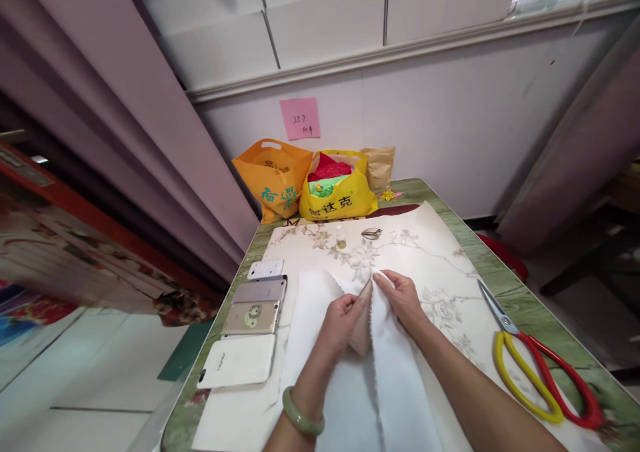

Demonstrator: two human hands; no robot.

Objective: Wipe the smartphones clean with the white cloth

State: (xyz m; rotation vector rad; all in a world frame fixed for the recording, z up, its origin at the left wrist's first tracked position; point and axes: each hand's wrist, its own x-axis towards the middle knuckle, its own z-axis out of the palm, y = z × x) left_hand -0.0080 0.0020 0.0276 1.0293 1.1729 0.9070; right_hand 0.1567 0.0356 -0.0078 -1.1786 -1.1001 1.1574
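A white cloth [403, 385] with a rough, overlocked-looking edge hangs over the near part of the table. My left hand [340, 322], with a green bangle on its wrist, is closed in a pinch on the cloth's edge near a beige piece of fabric [361, 335]. Just to the right, my right hand [400, 295] pinches the top of the same white cloth between thumb and fingers. Both sets of fingertips almost meet at the raised edge. Whether anything small sits between them is too fine to make out.
Scissors [510, 329] with yellow and red handles lie at the right. Several phones [240, 360] line the left side. Beyond the cloth are a small bottle [341, 237] and a dark looped item [371, 233]. Orange [275, 179] and yellow [340, 202] bags stand at the back.
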